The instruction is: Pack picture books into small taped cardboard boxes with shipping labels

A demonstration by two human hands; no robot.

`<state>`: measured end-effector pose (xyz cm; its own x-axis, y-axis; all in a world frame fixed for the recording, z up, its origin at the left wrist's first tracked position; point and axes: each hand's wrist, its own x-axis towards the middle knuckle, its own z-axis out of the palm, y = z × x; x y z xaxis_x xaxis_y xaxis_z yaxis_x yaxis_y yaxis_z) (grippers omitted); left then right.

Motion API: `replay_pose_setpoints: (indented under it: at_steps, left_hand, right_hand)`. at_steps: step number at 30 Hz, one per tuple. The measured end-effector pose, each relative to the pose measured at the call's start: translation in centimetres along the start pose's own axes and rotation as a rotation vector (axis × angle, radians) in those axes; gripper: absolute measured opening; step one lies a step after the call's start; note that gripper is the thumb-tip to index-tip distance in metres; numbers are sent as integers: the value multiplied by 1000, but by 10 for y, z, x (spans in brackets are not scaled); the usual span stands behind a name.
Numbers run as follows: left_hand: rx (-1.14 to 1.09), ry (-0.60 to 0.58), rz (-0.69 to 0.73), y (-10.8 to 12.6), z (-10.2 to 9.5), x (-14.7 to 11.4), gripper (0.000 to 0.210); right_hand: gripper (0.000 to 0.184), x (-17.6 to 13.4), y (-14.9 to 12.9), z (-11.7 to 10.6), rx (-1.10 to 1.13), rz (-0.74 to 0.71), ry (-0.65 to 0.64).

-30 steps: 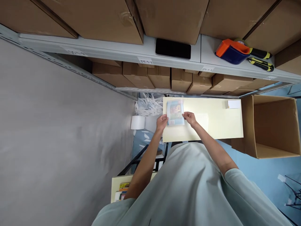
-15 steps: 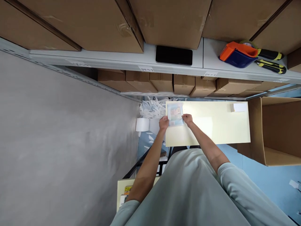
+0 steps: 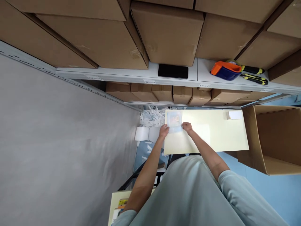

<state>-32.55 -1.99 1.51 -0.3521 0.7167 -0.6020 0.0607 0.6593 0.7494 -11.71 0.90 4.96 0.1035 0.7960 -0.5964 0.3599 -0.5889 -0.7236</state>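
A flat, pale blue plastic packet [image 3: 174,121] lies at the left end of a cream tabletop [image 3: 218,138]. Something with a faint reddish picture shows inside it, too blurred to name. My left hand [image 3: 164,130] pinches the packet's left edge with closed fingers. On the opposite edge, my right hand [image 3: 187,127] is closed in a pinch as well. A small white box [image 3: 234,115] sits toward the right end of the same tabletop.
An open cardboard box [image 3: 255,138] stands right of the table. Above, a shelf holds brown cartons [image 3: 174,34], a black phone [image 3: 173,71], an orange-and-blue tape dispenser [image 3: 226,70] and yellow-black cutters [image 3: 255,79]. White scraps [image 3: 152,116] and a white roll [image 3: 141,133] lie left.
The camera has tilted up, so the shelf and table appear lower. Both hands keep their hold on the packet's sides. Its barcode area at the lower edge no longer shows.
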Motion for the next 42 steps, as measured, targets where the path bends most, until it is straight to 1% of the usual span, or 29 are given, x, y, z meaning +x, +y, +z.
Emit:
replay_pose_setpoints:
  at_steps: [4, 8, 11, 14, 16, 19, 22, 25, 29, 32, 35, 39, 42]
  left_hand:
    - [-56, 7, 57, 13, -2, -14, 25]
    - [-129, -1, 148, 29, -2, -38, 19]
    - [-180, -20, 218, 37, -3, -63, 19]
    - [-225, -29, 270, 41, -4, -91, 25]
    - [-260, -36, 305, 43, -5, -112, 29]
    - [-306, -29, 340, 47, -3, -142, 31]
    - [-341, 24, 350, 50, 1, -173, 25]
    - [-355, 102, 367, 50, 10, -204, 19]
    - [-382, 225, 326, 44, 29, -246, 23]
    - [-415, 308, 339, 36, 43, -283, 26]
    - [-403, 394, 358, 29, 50, -325, 24]
    - [-425, 538, 338, 15, 43, -378, 24]
    - [-512, 676, 306, 2, 33, -406, 29]
  right_hand:
    - [22, -23, -9, -26, 112, 42, 9]
    - [23, -53, -17, -59, 210, 10, -12]
    - [32, -80, -20, -85, 258, -41, -35]
    - [44, -106, -19, -107, 297, -113, -84]
    - [49, -119, -19, -119, 298, -156, -122]
    - [52, -130, -22, -131, 250, -207, -174]
    - [55, -134, -30, -140, 181, -264, -257]
    - [54, -137, -42, -150, 132, -328, -349]
    - [49, -146, -51, -165, 106, -403, -466]
    - [47, -153, -49, -171, 73, -432, -569]
    - [48, -161, -42, -169, 43, -436, -695]
    - [50, -179, -37, -149, 15, -455, -847]
    - [53, -200, -38, -128, -8, -502, -946]
